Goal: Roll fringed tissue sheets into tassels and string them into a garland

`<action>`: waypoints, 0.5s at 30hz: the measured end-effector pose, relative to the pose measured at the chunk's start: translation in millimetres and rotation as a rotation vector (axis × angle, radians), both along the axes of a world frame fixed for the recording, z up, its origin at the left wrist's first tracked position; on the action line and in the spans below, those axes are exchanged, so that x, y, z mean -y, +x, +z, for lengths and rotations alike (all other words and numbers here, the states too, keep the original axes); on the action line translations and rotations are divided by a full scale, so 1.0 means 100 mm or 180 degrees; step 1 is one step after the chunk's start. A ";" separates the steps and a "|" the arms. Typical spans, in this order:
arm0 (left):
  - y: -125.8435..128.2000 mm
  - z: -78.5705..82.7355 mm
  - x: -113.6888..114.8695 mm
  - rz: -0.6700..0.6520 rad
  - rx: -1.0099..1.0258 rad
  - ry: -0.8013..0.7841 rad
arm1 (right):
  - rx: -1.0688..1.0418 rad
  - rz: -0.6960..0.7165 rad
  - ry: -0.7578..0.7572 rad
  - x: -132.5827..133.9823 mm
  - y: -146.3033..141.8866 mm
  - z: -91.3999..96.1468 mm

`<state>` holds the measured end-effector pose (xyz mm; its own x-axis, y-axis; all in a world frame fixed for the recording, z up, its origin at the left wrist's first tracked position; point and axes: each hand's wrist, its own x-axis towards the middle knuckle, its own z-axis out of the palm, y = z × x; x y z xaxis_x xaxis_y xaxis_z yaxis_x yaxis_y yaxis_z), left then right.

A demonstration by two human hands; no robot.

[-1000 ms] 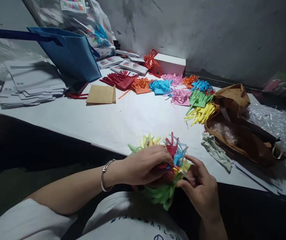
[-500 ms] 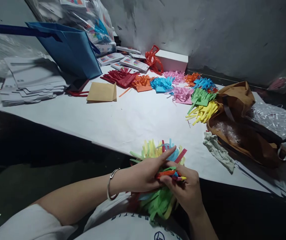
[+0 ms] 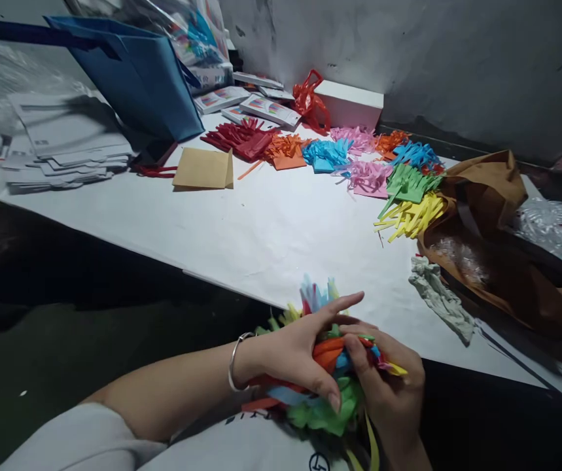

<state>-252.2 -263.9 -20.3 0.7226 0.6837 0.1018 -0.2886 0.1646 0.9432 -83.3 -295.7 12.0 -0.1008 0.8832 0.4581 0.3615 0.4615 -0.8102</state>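
Between my hands is a bundle of multicoloured paper strips point(image 3: 327, 353), with orange, blue, green, yellow and red among them. My right hand point(image 3: 388, 376) pinches the gathered strips between thumb and fingers, and their short ends stick out past it. My left hand point(image 3: 300, 353) lies against the bundle's left side, its thumb and forefinger spread wide apart. Its other fingers are mostly hidden. Green strips point(image 3: 320, 409) hang below the hands against my white shirt. Light blue and yellow strip ends point(image 3: 315, 297) fan out above, over the table edge.
On the white table point(image 3: 271, 229), fringed paper bunches point(image 3: 330, 156) in several colours line the back. A brown bag point(image 3: 487, 261) and crumpled glove-like cloth point(image 3: 440, 297) lie right. Left are a blue bag point(image 3: 133, 85), stacked white sheets point(image 3: 69, 144) and a tan folded paper point(image 3: 203, 169).
Both hands and the bundle have shifted slightly right. My left thumb has come away from the other fingers, opening that hand wider. More orange strip shows between the hands. The view has tilted a little.
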 end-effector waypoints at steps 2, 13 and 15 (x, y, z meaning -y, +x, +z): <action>0.02 -0.14 0.08 -0.0016 0.0151 -0.0463 | 0.0213 -0.0282 0.0178 -0.01 0.03 -0.05; 0.13 -0.21 0.11 0.0231 0.0311 -0.0500 | 0.0162 -0.0383 0.0416 -0.10 -0.22 -0.18; 0.14 -0.20 0.11 0.0285 0.0354 -0.0565 | 0.0234 -0.0430 0.0464 -0.12 -0.20 -0.19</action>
<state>-238.2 -275.4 -40.6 0.6494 0.7588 0.0500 -0.4102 0.2942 0.8632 -103.7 -283.5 -7.0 -0.0239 0.8157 0.5779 0.4836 0.5154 -0.7074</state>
